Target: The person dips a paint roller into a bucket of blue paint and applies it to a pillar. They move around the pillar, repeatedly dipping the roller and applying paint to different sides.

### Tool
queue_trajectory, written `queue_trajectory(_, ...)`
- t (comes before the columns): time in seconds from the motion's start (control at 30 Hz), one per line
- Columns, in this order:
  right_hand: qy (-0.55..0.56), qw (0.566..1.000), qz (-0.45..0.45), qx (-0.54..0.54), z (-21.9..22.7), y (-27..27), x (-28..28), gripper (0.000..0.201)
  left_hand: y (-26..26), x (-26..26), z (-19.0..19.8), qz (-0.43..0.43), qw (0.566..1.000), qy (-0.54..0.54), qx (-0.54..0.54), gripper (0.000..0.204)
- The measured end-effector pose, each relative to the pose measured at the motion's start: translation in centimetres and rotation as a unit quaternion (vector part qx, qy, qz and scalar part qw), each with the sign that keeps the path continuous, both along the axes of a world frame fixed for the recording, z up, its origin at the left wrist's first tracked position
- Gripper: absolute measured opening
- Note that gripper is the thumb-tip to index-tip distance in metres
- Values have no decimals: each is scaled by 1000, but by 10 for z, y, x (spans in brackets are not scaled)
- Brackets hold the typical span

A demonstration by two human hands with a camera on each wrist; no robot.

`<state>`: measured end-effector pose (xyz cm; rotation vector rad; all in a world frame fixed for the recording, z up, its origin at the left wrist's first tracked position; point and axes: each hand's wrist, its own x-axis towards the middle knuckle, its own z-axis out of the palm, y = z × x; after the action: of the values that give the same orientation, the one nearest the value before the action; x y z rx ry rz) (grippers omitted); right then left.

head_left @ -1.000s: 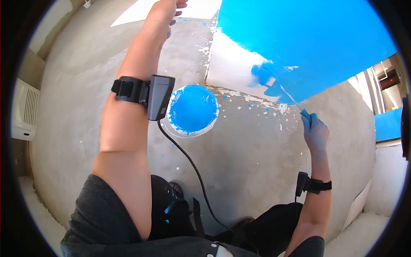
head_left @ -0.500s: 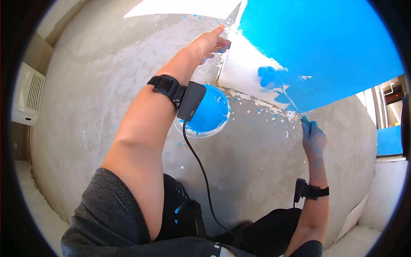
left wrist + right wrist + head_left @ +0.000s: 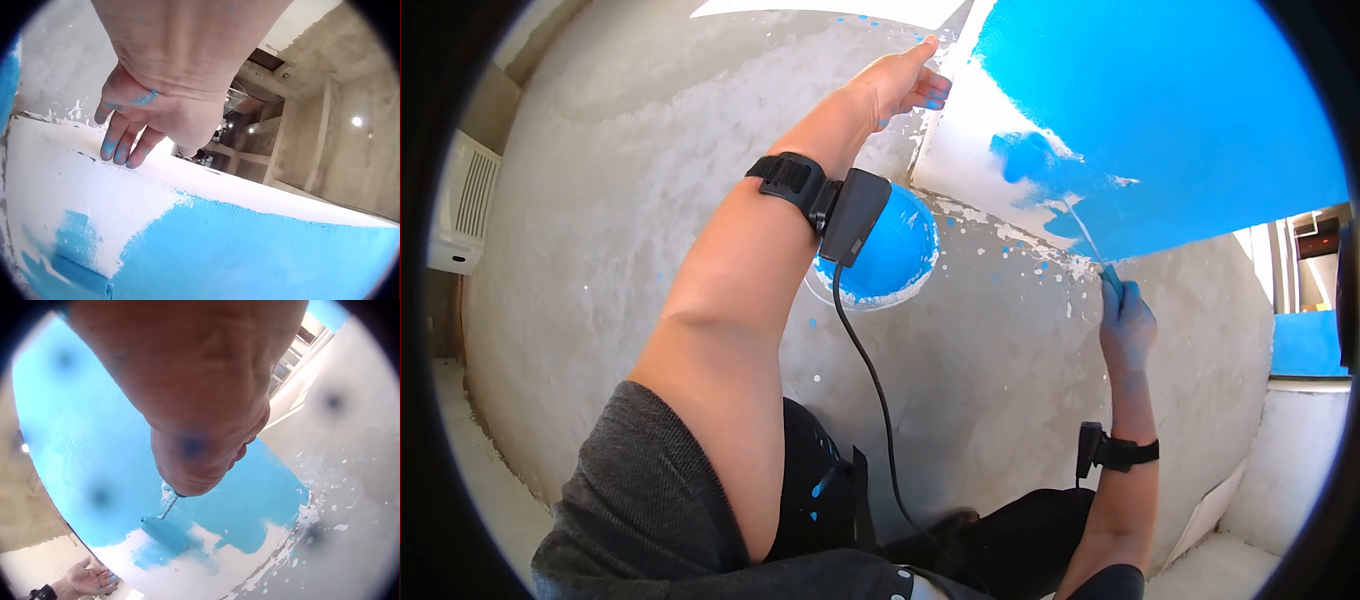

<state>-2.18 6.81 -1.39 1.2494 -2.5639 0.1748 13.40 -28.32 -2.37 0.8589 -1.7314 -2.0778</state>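
My right hand [image 3: 1128, 325] grips the handle of a paint roller, its fingers stained blue. The thin wire of the roller [image 3: 1085, 225] reaches up to a low wall, where the blue sleeve [image 3: 164, 534] lies against the surface in the right wrist view. Most of the wall [image 3: 1180, 100] is blue; a white patch shows near its left end and lower corner. My left hand [image 3: 905, 85] is held out with fingers extended, blue specks on them, right by the wall's white edge [image 3: 181, 172]. Nothing is in that palm.
A bucket of blue paint [image 3: 905, 245] stands on the grey floor [image 3: 980, 390] by the wall's corner, partly hidden by the left wrist camera [image 3: 855, 215]. Its cable [image 3: 875, 370] hangs down to my lap. White and blue splashes dot the floor. A white vented unit [image 3: 465, 205] is far left.
My left hand has come from the top of the head view down and right to the wall's edge, its forearm now covering part of the bucket. The right hand and roller have barely moved.
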Motion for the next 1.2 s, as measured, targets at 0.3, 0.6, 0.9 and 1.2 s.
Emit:
queue_trajectory(0.3, -23, 1000, -14, -12, 2, 35, -25, 27, -1, 3, -1, 7, 1000, 18, 8, 67)
queue_trajectory(0.6, -62, 996, 51, -32, 2, -37, 17, 26, -13, 17, 9, 12, 1000, -16, -12, 65)
queue_trajectory(0.9, -223, 973, 17, 53, 44, -4, 12, 33, -20, 79, -46, -1, 963, -269, -1, 58)
queue_trajectory(1.2, -397, 896, 37, 197, 43, -70, 73, 41, 42, 170, -109, 29, 933, -208, 291, 43)
